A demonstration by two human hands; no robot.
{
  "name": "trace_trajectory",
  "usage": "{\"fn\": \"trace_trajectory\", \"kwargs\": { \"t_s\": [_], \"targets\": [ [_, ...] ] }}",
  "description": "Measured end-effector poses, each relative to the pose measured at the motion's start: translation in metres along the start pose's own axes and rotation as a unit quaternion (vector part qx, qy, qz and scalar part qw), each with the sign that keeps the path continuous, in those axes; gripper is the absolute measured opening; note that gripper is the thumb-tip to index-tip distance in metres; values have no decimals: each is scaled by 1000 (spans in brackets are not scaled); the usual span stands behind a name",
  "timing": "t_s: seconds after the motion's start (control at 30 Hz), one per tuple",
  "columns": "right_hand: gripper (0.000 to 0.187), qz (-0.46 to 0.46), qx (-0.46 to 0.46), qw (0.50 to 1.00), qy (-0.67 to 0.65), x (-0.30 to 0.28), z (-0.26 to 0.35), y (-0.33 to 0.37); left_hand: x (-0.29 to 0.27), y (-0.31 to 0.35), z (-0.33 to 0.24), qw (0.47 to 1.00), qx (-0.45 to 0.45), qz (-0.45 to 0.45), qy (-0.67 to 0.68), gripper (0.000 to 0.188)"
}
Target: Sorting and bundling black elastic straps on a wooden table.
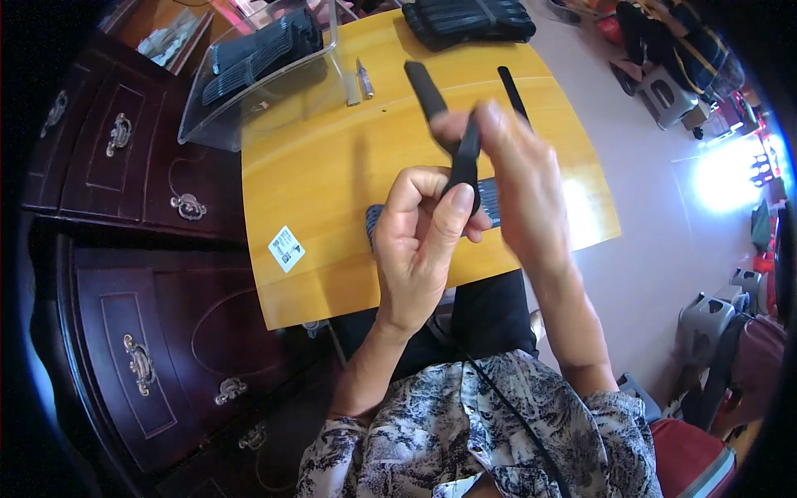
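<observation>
Mid-frame, nearest the camera: black strap [466, 158], matte, slim and flat, raised above the counter [307, 174]. Lower part curves round at the thumb; a flat, blunt-ended length slants toward upper left, blurred where it crosses the fingers, so cannot tell if it is one piece. Left hand [415, 249] closed on the lower part, thumb pressed on top. Right hand [531, 183] motion-blurred, fingers bent about the upper part; grip cannot be told.

Behind the hands: grey-black ridged material [489, 202], mostly hidden. Left of it on the yellow wood, a white label [286, 249], tilted, with dark print and a square code; too small to read. Beyond, a loose black strip [513, 93], partly behind the right hand; slim pen-like tube [365, 81], its marking unreadable.

Farthest across, top of frame: banded black bundle [469, 21]; upper left, clear bin [266, 104] heaped with black pieces [270, 50].
</observation>
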State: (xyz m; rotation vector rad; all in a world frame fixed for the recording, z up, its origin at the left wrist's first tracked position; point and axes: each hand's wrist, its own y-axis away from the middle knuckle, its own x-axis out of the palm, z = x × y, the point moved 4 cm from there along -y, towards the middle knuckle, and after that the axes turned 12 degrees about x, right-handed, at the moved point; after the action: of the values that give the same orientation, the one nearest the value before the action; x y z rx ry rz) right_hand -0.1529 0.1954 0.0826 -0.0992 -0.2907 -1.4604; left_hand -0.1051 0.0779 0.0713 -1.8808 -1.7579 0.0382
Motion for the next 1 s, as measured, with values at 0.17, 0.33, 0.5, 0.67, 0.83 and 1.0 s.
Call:
{"fn": "trace_trajectory", "kwargs": {
  "t_s": [0.17,0.33,0.5,0.67,0.83,1.0],
  "targets": [
    [37,-87,-23,993,-74,-48,39,-147,-10,19,-23,998,40,36,-23,5],
    [42,-210,-142,967,-4,-263,94,-167,-28,68,-71,999,43,19,-2,10],
    [38,-145,-121,982,21,-313,156,-126,-42,-6,-1,999,-17,-18,-48,8],
    [35,-255,-132,927,242,-166,99,-3,-64,-77,81,989,-4,-141,38,18],
    [35,-223,17,953,205,-156,52,55,-82,-145,155,982,16,-187,27,21],
    [32,-171,59,970,161,-148,21,74,-94,-174,193,984,-37,-172,-11,20]
  ]
}}
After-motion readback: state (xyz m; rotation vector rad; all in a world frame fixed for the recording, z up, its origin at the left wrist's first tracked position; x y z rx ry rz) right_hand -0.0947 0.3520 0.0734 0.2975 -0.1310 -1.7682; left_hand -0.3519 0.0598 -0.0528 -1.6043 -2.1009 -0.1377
